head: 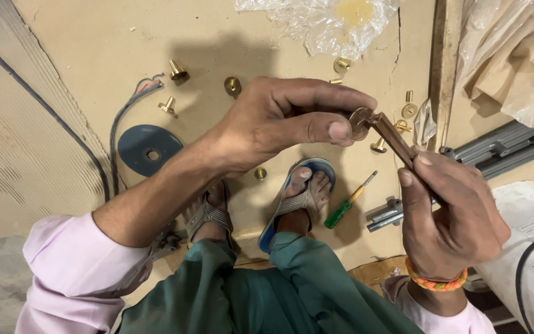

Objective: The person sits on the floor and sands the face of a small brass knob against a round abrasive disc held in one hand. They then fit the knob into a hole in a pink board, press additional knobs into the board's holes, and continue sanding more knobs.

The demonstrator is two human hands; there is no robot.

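My left hand [285, 120] pinches a round brass fitting [360, 122] between thumb and fingers. My right hand [452, 216] grips a narrow brown wooden strip [395, 139], whose upper end meets the brass fitting. Both hands are raised above a tan board floor [94, 68]. My sandalled feet [307, 192] stand below them.
Several loose brass fittings [177, 73] lie scattered on the board. A blue disc [146, 148] with a centre hole lies at left beside a dark cable [118, 124]. A green-handled screwdriver [348, 201] lies by my foot. Grey metal rails [508, 145] and crumpled plastic [329, 21] sit at right and top.
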